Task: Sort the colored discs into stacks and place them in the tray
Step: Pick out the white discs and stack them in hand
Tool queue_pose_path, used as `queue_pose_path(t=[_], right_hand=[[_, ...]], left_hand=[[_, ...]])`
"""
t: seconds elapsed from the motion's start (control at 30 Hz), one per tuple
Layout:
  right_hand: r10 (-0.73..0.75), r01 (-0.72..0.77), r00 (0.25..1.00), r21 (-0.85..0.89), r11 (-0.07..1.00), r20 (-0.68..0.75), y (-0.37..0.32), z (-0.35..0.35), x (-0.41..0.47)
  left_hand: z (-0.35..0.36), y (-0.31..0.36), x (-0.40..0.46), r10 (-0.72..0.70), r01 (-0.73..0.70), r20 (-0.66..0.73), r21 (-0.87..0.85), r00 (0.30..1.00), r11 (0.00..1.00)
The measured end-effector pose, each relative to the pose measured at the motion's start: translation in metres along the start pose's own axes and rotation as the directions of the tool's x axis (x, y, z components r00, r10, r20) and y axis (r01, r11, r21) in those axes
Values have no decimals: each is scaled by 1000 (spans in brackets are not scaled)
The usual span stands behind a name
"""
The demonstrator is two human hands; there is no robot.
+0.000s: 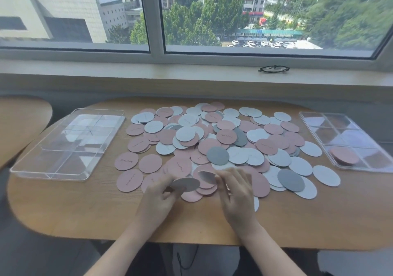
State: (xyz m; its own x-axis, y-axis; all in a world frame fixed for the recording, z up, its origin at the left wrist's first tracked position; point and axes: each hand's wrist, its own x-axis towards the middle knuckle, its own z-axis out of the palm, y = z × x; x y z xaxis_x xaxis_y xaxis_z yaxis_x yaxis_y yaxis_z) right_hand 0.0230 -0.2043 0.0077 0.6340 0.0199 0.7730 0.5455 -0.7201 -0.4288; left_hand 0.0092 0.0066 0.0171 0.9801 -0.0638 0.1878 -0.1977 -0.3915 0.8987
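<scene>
Head view: discs between trays.

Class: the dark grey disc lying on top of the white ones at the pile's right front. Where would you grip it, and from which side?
Pinch the grey disc at its near-right edge, coming from the front: that rim overhangs the white disc, leaving probable room for a fingertip underneath.

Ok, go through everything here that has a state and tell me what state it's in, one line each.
Left hand: holds a grey disc above the table.
Right hand: holds a second grey disc, tilted.
Disc pile: loose, unsorted, pink, white and grey mixed.
Left tray: no discs visible inside.
Right tray: pink stack in one near compartment.
Window: shut.
Glasses: lying on the sill.
</scene>
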Motion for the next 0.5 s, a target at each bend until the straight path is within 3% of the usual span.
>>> queue_pose_path(t=[0.13,0.27,0.37,0.5], right_hand=[[82,-118,986,259,959,143,-8,1,-8],[-8,-62,965,257,964,261,-11,4,-10],[-67,9,945,179,984,321,-7,2,-9],[86,-33,931,-151,988,354,20,-12,-8]], left_hand=[[2,4,-1,31,-31,-31,12,999,999],[2,3,-1,26,-27,17,64,1000,998],[2,3,-2,47,-48,11,132,999,990],[2,-2,-1,16,-9,-41,155,999,988]])
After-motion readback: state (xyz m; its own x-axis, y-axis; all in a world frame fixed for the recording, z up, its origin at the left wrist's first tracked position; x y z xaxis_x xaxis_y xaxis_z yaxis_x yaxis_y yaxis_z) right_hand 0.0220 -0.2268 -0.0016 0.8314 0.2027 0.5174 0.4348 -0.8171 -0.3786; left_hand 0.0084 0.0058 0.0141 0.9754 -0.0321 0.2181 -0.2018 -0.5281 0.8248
